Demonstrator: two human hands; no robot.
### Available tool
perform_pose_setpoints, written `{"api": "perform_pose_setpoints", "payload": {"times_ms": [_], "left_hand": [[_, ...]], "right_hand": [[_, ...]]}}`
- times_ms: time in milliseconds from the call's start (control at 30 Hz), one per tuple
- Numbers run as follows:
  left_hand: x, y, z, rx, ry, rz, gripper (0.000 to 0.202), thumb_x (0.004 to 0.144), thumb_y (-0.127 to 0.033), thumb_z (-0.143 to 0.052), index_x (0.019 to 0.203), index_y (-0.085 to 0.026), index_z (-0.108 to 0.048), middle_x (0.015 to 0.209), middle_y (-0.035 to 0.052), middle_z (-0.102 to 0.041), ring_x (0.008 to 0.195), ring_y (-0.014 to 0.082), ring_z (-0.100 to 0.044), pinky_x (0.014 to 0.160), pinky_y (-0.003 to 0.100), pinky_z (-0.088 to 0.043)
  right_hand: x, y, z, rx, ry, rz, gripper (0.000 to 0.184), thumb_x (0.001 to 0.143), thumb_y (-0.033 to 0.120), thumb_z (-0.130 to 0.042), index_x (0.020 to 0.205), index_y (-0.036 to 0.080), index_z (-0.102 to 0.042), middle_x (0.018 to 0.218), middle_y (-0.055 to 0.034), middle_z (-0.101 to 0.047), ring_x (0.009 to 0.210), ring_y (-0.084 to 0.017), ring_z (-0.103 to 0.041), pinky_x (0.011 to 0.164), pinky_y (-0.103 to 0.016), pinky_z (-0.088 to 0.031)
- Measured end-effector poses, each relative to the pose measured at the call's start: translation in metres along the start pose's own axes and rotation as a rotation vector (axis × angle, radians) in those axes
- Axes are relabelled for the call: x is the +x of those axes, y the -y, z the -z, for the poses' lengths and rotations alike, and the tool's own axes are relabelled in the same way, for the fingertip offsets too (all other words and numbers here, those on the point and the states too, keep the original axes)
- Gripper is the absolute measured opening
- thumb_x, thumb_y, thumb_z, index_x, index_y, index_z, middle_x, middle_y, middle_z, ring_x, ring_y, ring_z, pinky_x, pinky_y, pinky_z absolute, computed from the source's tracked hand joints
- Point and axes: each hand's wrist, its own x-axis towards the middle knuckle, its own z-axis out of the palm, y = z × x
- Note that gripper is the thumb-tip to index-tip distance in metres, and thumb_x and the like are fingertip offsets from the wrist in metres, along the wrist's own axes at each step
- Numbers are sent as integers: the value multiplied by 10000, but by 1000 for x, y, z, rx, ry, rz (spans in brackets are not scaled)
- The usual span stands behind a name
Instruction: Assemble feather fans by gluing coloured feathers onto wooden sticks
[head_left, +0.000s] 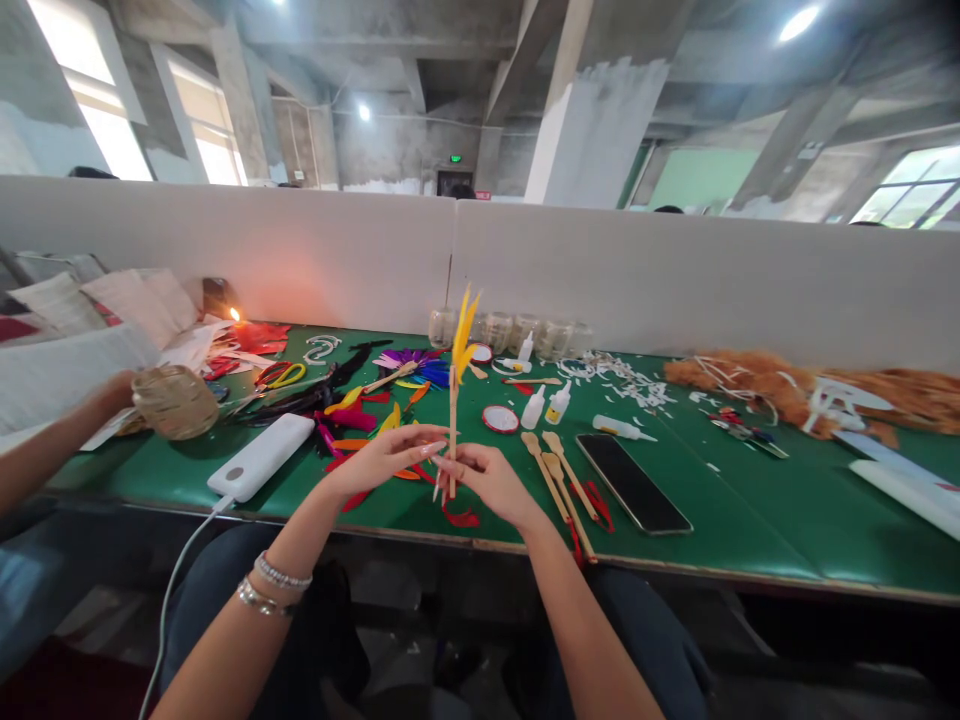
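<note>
**Right hand:** My right hand (487, 485) was closed in a pinch, and it grasped the lower part of a wooden stick (452, 430).

**Left hand:** My left hand (382, 460) was raised at the stick's other side with the fingers stretched out. Its fingertips came very near the stick, but I could not tell if they held it or only were beside it.

**Held thing:** The wooden stick stood almost upright between my hands, above the table, and yellow feathers (462, 335) were on its top end.

**Grip quality:** In my judgement, the pinch was well placed. It sat low, far under the feathers, so it kept them free from crushing and it kept the stick steady.

**Near the hands:** A red paper ring (500, 419) lay at 1 o'clock and three wooden spatulas (555, 480) at 3 o'clock. Glue bottles (534, 408) stood at 1 o'clock, and a black smartphone (632, 483) lay at 3 o'clock.

**Farther out:** A white power bank (259, 457) lay at 9 o'clock, with colored feathers (349, 415) at 10 o'clock. Glass jars (495, 332) stood at 12 o'clock, by a white partition (600, 270).

**Other person:** At 9 o'clock, another person's hand (112, 392) was beside a round woven piece (176, 402).
</note>
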Motion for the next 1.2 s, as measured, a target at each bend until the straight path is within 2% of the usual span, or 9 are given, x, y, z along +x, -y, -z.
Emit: {"api": "perform_pose_setpoints", "payload": {"times_ms": [33,167,267,433,533,667,800,1067,1200], "left_hand": [[0,3,7,58,-37,23,385,811,-376,-524,1148,-193,-555,1109,67,-604,946,200,-574,777,283,-468],[-3,23,37,517,-458,137,273,804,-350,-500,988,-177,-604,987,70,-632,831,195,-585,718,297,-460],[-4,36,43,866,-452,223,254,778,-378,-536,911,-181,-624,872,71,-641,834,222,-578,744,322,-438],[4,44,4,1101,-292,187,310,821,-460,-476,821,-185,-620,847,84,-632,876,241,-560,761,329,-409],[12,52,-23,1231,-416,224,410,835,-511,-414,800,-142,-589,861,134,-617,908,279,-548,763,362,-403],[19,68,-29,1232,-487,260,422,823,-526,-422,790,-132,-569,844,152,-608,898,292,-555,762,371,-406],[23,78,-20,1101,-446,249,326,790,-477,-510,769,-152,-536,780,110,-599,849,279,-564,777,372,-403],[25,75,-17,917,-421,157,144,749,-225,-561,878,-178,-517,732,58,-586,830,265,-550,770,376,-387],[26,75,-13,869,-464,113,156,789,-200,-512,942,-169,-512,699,47,-591,780,239,-567,729,345,-395]], "right_hand": [[0,-1,3,0,-42,-4,336,738,484,-578,693,152,-579,638,-7,-624,540,-115,-566,578,-254,-459],[-2,-1,20,-65,-147,-68,354,720,507,-584,653,163,-530,555,-3,-607,506,-122,-574,528,-241,-455],[-6,0,30,-147,-177,-171,365,720,521,-576,630,176,-496,508,-2,-604,463,-124,-572,467,-226,-429],[-4,-13,33,-271,-99,-260,405,738,539,-546,570,186,-440,450,-4,-584,403,-120,-545,423,-217,-392],[2,-26,28,-365,-98,-283,415,733,546,-547,561,179,-457,464,-9,-581,422,-121,-549,430,-214,-382],[6,-33,24,-414,-111,-281,410,743,546,-533,580,173,-483,455,7,-553,433,-119,-554,432,-206,-367],[3,-28,25,-401,-125,-240,415,749,547,-524,574,173,-477,438,21,-519,411,-110,-534,416,-204,-350],[0,-21,27,-354,-126,-213,402,745,537,-535,588,171,-474,461,10,-547,416,-113,-536,412,-205,-341],[0,-19,27,-320,-146,-221,396,715,522,-578,571,180,-439,442,18,-541,406,-111,-533,407,-203,-344]]}}
